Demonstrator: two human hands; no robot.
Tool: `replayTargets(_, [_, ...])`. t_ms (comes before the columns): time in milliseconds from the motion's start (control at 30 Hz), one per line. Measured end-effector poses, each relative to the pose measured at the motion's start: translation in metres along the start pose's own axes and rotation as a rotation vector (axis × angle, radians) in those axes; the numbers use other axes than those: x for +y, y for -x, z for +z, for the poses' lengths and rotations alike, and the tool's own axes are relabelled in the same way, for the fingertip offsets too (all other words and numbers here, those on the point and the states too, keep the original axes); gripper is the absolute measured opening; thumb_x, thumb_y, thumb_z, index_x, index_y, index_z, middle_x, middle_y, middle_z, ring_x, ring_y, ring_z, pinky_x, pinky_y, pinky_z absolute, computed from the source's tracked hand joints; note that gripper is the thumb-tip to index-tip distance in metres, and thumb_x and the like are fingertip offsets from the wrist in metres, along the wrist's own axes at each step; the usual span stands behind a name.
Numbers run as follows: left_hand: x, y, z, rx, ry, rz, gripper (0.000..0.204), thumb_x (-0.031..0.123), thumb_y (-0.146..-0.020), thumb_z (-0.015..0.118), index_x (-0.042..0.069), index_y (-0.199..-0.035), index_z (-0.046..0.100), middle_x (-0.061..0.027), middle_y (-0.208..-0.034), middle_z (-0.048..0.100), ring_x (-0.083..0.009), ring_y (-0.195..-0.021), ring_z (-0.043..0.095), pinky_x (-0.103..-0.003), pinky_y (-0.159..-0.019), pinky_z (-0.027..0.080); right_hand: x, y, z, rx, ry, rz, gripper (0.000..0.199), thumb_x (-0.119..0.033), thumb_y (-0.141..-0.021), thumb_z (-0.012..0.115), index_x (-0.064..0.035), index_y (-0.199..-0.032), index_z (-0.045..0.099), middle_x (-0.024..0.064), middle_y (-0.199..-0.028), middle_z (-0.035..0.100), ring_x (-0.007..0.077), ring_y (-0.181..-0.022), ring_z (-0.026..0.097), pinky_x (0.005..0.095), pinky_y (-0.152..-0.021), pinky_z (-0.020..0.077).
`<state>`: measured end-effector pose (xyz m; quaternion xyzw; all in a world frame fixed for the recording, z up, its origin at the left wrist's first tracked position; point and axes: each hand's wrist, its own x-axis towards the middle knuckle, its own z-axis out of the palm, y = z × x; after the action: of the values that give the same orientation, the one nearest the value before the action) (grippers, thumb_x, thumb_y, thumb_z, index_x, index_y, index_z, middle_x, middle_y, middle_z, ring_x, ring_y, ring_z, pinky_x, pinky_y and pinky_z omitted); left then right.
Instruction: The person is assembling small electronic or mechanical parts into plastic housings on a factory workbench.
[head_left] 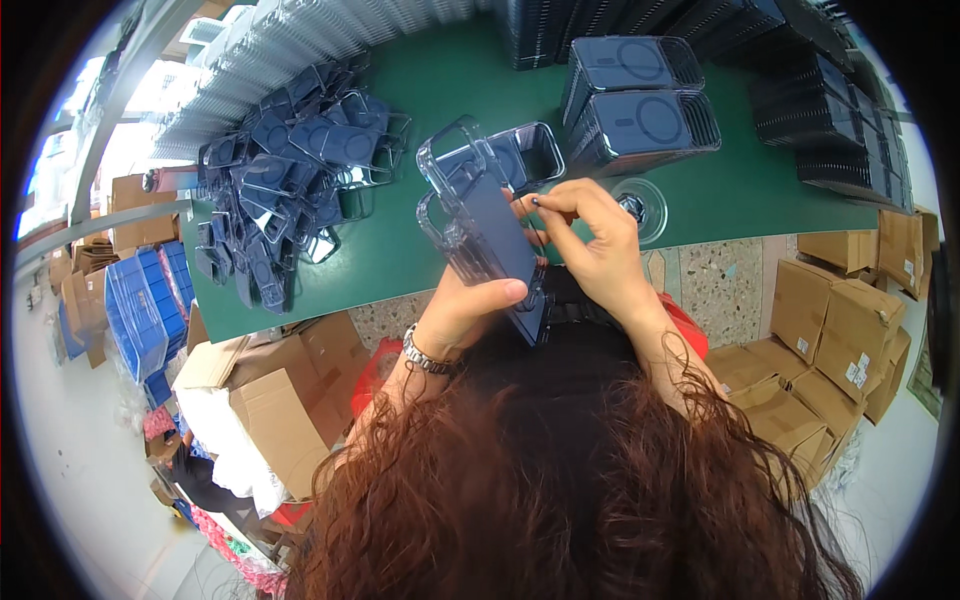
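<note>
Low over the near side of the green table (400,275), my left hand (452,315) is closed around dark blue phone cases (492,225) with clear rims, tilted on edge; how many it holds is hard to tell. My right hand (607,240) pinches a tiny dark piece (536,201) between thumb and forefinger, close to the held case's edge. Just behind them another phone case (535,150) lies on the table. A clear round dish (655,212) holding small dark, shiny pieces sits right of my right hand.
A loose heap of phone cases (290,160) covers the table's left. Neat stacks of cases (640,125) stand behind the dish, with more stacks (825,125) at far right. Clear cases (270,60) line the back left. Cardboard boxes (835,320) and blue crates (140,310) stand around the table.
</note>
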<state>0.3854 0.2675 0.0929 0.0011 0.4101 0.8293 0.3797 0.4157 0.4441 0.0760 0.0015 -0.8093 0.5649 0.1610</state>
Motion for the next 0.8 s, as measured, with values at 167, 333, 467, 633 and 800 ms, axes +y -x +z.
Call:
replayTargets(167, [0.004,0.003,0.001,0.013,-0.019,-0.01,0.102,0.017,-0.067,0.086,0.008,-0.151,0.028,-0.012,-0.147,0.042,-0.024,-0.123,0.053,-0.04,-0.103,0.046,-0.015,-0.003,0.002,-0.026,-0.236,0.301,0.007,-0.001,-0.091,0.064,0.0007,-0.097,0.068,0.007,-0.094,0.068,0.0166,-0.088,0.069,0.0299,-0.078,0.0586])
replayTargets(333, [0.004,0.004,-0.003,0.015,-0.064,0.01,0.104,0.017,-0.066,0.087,0.008,-0.151,0.028,-0.0114,-0.146,0.042,-0.0234,-0.126,0.05,-0.04,-0.104,0.045,-0.027,-0.013,0.002,-0.084,-0.436,0.605,0.009,-0.002,-0.09,0.064,0.0024,-0.098,0.065,0.0085,-0.095,0.068,0.0194,-0.091,0.068,0.0312,-0.081,0.0575])
replayTargets(467, [0.005,0.006,-0.003,0.065,-0.185,0.056,0.103,0.015,-0.066,0.087,0.006,-0.15,0.028,-0.0102,-0.148,0.038,-0.0207,-0.133,0.042,-0.039,-0.107,0.042,-0.021,-0.005,0.007,-0.153,-0.076,0.241,0.011,-0.002,-0.087,0.065,0.0015,-0.097,0.063,0.01,-0.096,0.067,0.0259,-0.095,0.065,0.0354,-0.085,0.0517])
replayTargets(633, [0.003,0.009,0.0,0.079,-0.201,0.034,0.099,0.016,-0.069,0.086,0.003,-0.149,0.029,-0.0093,-0.145,0.04,-0.02,-0.134,0.041,-0.038,-0.111,0.036,-0.027,-0.006,0.022,-0.043,0.092,0.129,0.01,-0.004,-0.088,0.064,-0.0006,-0.096,0.059,0.0132,-0.097,0.065,0.0317,-0.094,0.063,0.0394,-0.083,0.0494])
replayTargets(800, [-0.002,0.011,-0.003,0.079,-0.229,-0.074,0.091,0.018,-0.074,0.083,0.001,-0.147,0.031,-0.0094,-0.134,0.048,-0.0201,-0.129,0.046,-0.036,-0.109,0.039,-0.024,-0.006,0.025,-0.083,0.0,0.269,0.009,-0.005,-0.092,0.06,0.0001,-0.098,0.057,0.0163,-0.097,0.065,0.0326,-0.09,0.065,0.0401,-0.079,0.0518])
